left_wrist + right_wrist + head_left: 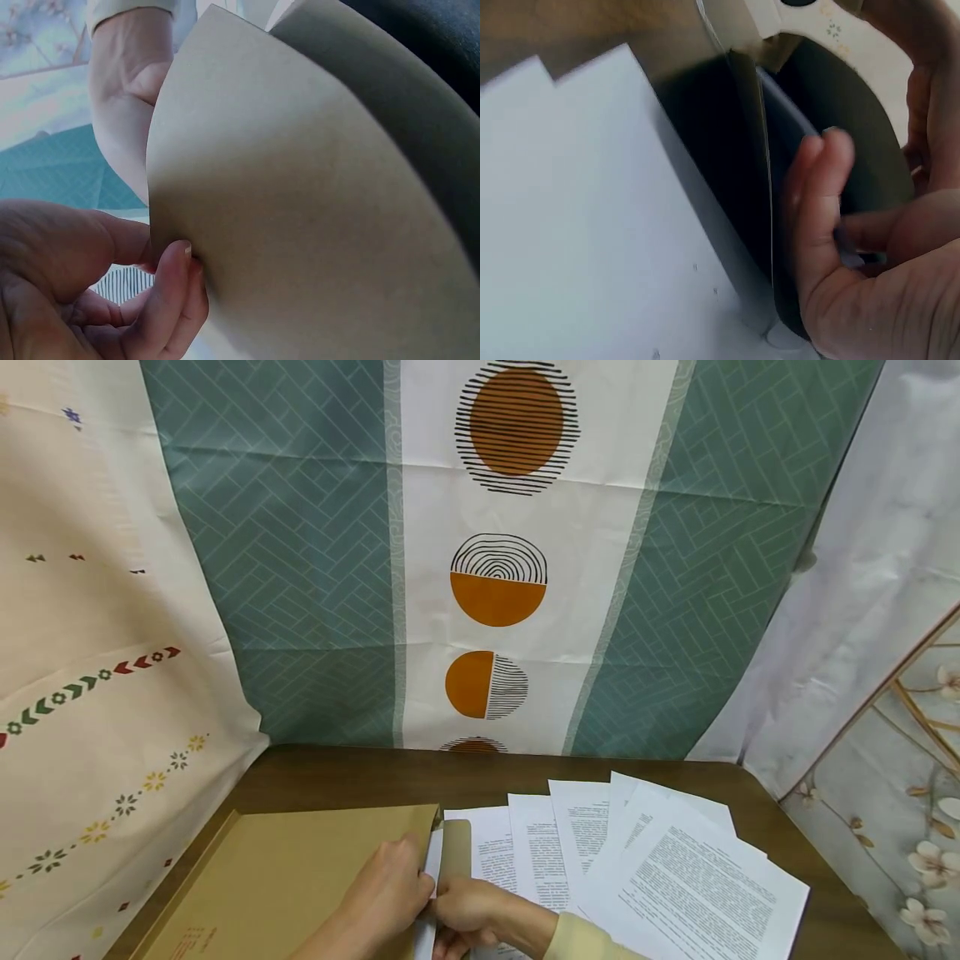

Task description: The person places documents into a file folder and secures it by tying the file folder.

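A large brown kraft envelope (300,868) lies at the lower left of the head view, its mouth facing right. At that mouth my left hand (393,881) pinches the upper panel's edge; in the left wrist view its thumb and fingers (172,292) grip the raised brown panel (270,187). White paper (433,860) shows in the lifted opening. My right hand (468,910) is at the same opening, overlapping the flap (456,847). In the right wrist view its curled fingers (821,180) hold the pale paper edge (786,97) inside the envelope.
Several printed sheets (697,881) lie fanned out on the dark wooden table (352,772), right of the envelope. A patterned curtain (495,652) hangs behind the table. Light cloths hang at the left (97,693) and right (900,735).
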Motion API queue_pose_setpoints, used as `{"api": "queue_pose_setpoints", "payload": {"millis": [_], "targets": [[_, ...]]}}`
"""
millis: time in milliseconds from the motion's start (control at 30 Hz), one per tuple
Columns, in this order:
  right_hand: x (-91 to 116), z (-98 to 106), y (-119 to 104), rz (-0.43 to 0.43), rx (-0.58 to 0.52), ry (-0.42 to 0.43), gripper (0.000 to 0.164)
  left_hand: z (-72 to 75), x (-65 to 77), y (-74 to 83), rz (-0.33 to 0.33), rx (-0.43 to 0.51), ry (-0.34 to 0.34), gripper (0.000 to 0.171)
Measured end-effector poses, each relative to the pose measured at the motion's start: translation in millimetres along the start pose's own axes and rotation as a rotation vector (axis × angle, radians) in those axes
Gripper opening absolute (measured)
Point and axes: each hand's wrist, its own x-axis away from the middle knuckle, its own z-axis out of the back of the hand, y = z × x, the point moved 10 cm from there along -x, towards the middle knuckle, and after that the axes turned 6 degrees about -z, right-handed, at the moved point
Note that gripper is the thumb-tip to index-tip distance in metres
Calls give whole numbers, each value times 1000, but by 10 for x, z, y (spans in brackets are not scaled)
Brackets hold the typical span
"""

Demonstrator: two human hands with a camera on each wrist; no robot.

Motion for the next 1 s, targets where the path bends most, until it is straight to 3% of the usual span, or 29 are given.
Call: {"api": "queue_pose_setpoints", "payload": {"millis": [367,600,867,1000], "targets": [[-135,8,-70,95,-59,87,19,-19,-15,-4,14,14,-25,15],[-160,-8,-60,108,-73,142,22,-20,-13,-6,12,2,-35,18],[-42,23,-171,202,115,248,30,-22,-10,-27,21,-9,-36,18],[39,29,-226,231,163,233,29,-16,-11,-45,29,-2,-30,19]]}}
